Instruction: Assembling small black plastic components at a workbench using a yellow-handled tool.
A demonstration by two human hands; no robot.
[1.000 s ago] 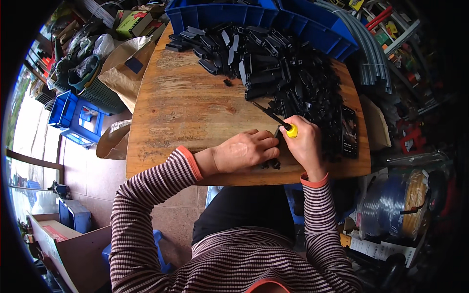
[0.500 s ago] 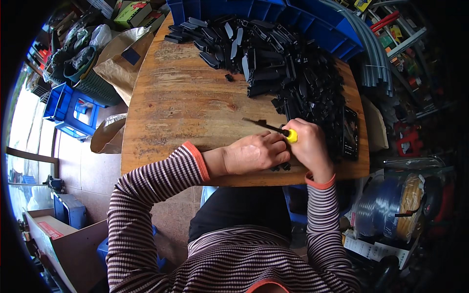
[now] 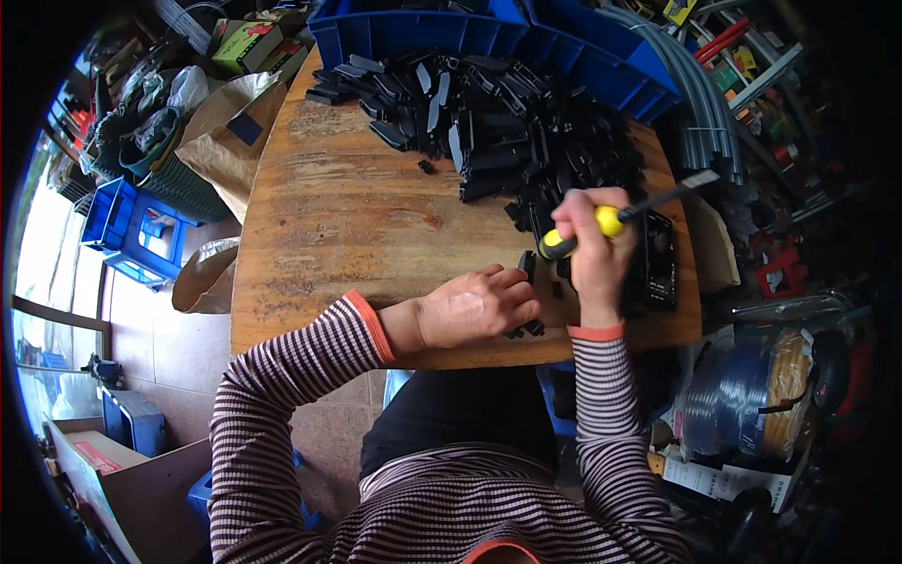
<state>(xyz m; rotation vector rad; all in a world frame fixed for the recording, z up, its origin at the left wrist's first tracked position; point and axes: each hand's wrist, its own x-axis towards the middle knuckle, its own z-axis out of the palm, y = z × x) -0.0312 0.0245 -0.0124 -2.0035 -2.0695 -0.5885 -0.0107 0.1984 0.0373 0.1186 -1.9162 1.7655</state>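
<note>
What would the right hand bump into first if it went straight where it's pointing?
Probably the black pile, just ahead of the right hand. Its height is unclear, though, so it might pass over and meet the blue bin behind.

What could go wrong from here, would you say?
The yellow-handled tool in the right hand might scratch the phone close by. If it slipped near the black part beside the left hand, it could nick that hand. Small black pieces by the wooden table's near edge might fall.
</note>
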